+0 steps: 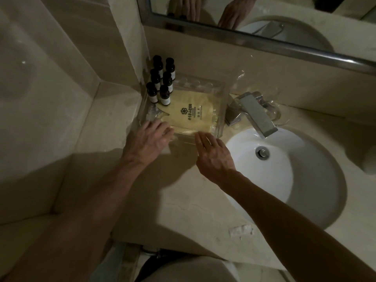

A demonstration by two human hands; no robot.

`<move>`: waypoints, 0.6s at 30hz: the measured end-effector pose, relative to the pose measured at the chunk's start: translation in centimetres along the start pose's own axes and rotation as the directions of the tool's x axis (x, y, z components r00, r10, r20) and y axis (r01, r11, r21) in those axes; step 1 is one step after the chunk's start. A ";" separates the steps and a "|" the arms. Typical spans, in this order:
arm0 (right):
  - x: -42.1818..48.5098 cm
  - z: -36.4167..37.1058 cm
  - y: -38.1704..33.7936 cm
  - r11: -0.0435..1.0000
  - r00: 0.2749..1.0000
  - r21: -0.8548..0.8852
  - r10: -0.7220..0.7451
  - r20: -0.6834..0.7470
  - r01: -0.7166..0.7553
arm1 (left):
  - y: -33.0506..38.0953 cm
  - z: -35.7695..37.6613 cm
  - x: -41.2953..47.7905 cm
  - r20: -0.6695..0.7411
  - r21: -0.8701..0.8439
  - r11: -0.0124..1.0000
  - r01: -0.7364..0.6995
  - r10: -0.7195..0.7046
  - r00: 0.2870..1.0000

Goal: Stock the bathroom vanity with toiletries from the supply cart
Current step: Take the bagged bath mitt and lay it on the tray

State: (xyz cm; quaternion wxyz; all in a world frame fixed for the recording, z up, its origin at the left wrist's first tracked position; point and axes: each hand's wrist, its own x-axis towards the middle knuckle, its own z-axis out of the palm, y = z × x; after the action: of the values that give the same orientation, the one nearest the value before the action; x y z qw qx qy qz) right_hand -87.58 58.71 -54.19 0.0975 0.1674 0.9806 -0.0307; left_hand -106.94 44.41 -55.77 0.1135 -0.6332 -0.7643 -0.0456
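— Where to look for the yellow packet (pixel 195 110)?
— Flat inside the clear tray (pixel 220 92), in the far left corner of the counter (pixel 183 200). Printed side up, with a dark logo and lines of text too small to read. Just beside six dark bottles (pixel 160 82) with white labels, standing upright in two rows at the tray's far left end.
— And the left grip (pixel 149 139)?
— Relaxed, fingers spread and laid on the packet's near left corner. Not curled round anything.
— The right grip (pixel 213 157)?
— Flat as well, fingers straight, tips touching the packet's near edge at the tray's front rim. Holding nothing.
— Anything off to the right?
— A chrome faucet (pixel 256 112) just beside the tray, spout reaching out over the white sink (pixel 305 169). Above, a mirror (pixel 264 9) with both hands reflected. Near the counter's front edge, a small white scrap (pixel 241 231), well apart from the tray.
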 end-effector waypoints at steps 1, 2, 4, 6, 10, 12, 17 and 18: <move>0.1 0.0 0.0 1.000 1.000 -0.010 -0.001 0.004 0.001 | -0.1 -0.1 0.2 0.004 0.018 1.000 0.005 -0.006 1.000; 0.2 -0.1 0.1 1.000 1.000 -0.027 -0.004 0.007 0.004 | -0.2 -0.2 0.4 -0.007 0.033 0.999 0.006 -0.006 1.000; 0.3 -0.1 0.2 0.996 1.000 -0.082 -0.024 0.005 0.025 | -0.3 -0.1 0.7 -0.048 0.044 0.999 -0.004 0.006 0.999; 0.4 -0.1 0.4 0.990 0.999 -0.131 -0.047 -0.008 0.046 | -0.4 0.2 0.8 -0.085 0.048 0.999 -0.015 0.019 0.996; 0.5 0.1 0.8 0.983 0.997 -0.174 -0.070 -0.039 0.063 | -0.6 0.3 0.8 -0.104 0.054 0.998 -0.022 0.028 0.994; 0.5 0.1 0.8 0.985 0.996 -0.162 -0.067 -0.050 0.058 | -0.5 0.2 0.8 -0.092 0.036 0.999 -0.019 0.023 0.995; 1.0 -0.8 1.7 0.989 0.976 -0.125 -0.102 -0.192 0.079 | -0.8 -0.4 1.3 -0.069 0.012 1.000 0.007 -0.006 0.998; 1.2 -1.0 2.0 0.990 0.969 -0.120 -0.100 -0.227 0.074 | -0.9 -0.4 1.3 -0.054 0.015 1.000 0.004 -0.003 0.999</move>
State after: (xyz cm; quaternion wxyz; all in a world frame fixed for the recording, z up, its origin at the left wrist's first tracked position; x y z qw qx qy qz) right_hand -88.16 61.04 -53.51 -0.0103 0.1207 0.9919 0.0393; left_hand -107.98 45.44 -55.06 0.1390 -0.6295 -0.7623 -0.0572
